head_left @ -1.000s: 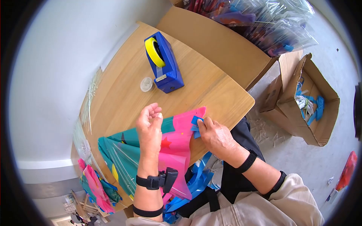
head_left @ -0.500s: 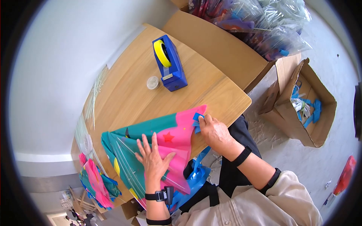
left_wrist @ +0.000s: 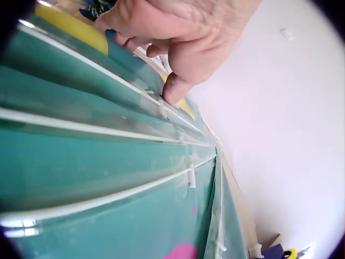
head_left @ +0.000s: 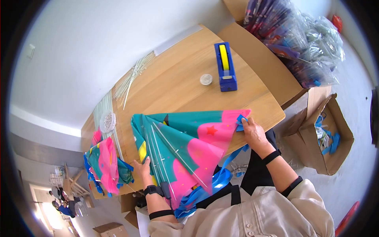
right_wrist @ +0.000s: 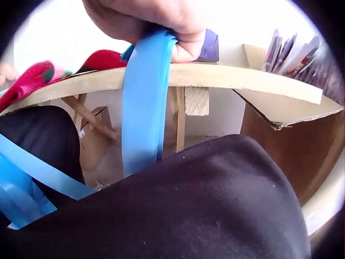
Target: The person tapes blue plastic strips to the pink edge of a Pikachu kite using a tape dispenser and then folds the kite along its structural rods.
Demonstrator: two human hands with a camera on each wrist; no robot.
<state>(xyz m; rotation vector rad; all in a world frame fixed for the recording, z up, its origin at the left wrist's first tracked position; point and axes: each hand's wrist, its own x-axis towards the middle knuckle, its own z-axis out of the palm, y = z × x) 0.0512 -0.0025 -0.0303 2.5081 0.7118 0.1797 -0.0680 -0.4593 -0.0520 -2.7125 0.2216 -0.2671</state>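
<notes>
A folded pink and teal kite (head_left: 189, 138) of thin sheet, with white rods (left_wrist: 97, 202) along its folds, lies across the front of the table. My left hand (head_left: 143, 170) is at its left edge, fingers spread; in the left wrist view the thumb (left_wrist: 173, 89) touches the sheet beside a rod. The other fingers reach over the edge by a yellow patch, partly hidden. At the kite's right corner, my right hand (head_left: 254, 134) pinches a blue ribbon (right_wrist: 143, 102). The ribbon hangs in folds below the table edge in the right wrist view.
A blue tape dispenser (head_left: 226, 81) with yellow tape and a small white-filled dish (head_left: 206, 79) stand farther back. Loose white rods (head_left: 132, 79) lie by the wall. Another folded kite (head_left: 104, 162) is at left. Cardboard boxes (head_left: 296, 136) stand at right; blue ribbon (head_left: 221, 177) lies across the lap.
My left hand was raised over the kite, came down spread on its middle, then moved to its left edge. The right hand kept its pinch on the ribbon. The head view swung left.
</notes>
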